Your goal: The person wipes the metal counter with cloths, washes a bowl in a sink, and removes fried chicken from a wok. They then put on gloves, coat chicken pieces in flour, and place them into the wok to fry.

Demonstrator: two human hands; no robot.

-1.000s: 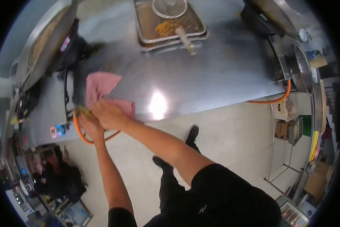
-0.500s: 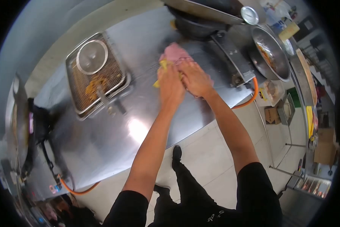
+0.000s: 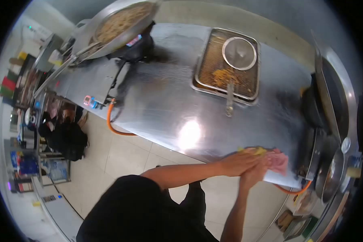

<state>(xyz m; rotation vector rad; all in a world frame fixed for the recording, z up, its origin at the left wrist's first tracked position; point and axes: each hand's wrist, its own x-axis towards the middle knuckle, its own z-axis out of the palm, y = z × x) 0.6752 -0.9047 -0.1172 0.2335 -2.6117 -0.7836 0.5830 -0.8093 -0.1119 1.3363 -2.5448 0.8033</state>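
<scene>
My left hand [image 3: 234,164] is closed on a yellow cloth [image 3: 255,150] near the front edge of the steel table [image 3: 161,109]. Beside it, touching it, my right hand [image 3: 255,172] presses on a pink cloth [image 3: 279,162] that spreads out to the right. Both hands bear down on the cloths, and their fingertips are partly blurred. Farther back, a wire rack on a tray [image 3: 207,60] holds orange-brown crumbs [image 3: 225,76] and a round strainer [image 3: 239,53], its handle pointing towards me.
At the back left, a wok [image 3: 123,24] of food sits on a burner [image 3: 137,48]. Another wok [image 3: 334,92] and a steel bowl [image 3: 330,177] stand at the right. Orange hoses [image 3: 110,121] hang by the table's front edge. A person in black [image 3: 66,139] is at the far left.
The view has turned, bringing the left wok and the person into sight. Both hands have moved with the cloths across the table to its front edge.
</scene>
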